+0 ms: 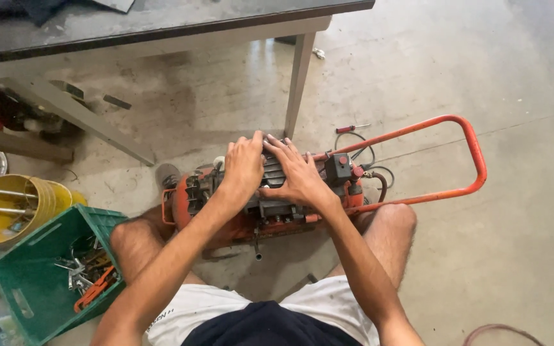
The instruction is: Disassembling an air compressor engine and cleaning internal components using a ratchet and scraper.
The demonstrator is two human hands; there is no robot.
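Note:
An orange air compressor (226,221) lies on the concrete floor between my knees. Its grey finned motor block (273,173) sits on top. My left hand (243,168) rests flat over the left part of the motor, fingers pointing away from me. Beside it, my right hand (297,173) presses on the right part of the motor with fingers spread. Neither hand holds a tool. The orange tubular handle (476,154) of the compressor reaches out to the right. A black pressure switch box (337,170) with red knobs stands just right of my right hand.
A workbench (161,25) stands beyond the compressor, one leg (299,83) just behind it. A green crate (40,282) with tools and a yellow bucket (8,208) are at my left. A red-handled screwdriver (352,129) lies on the floor behind the compressor.

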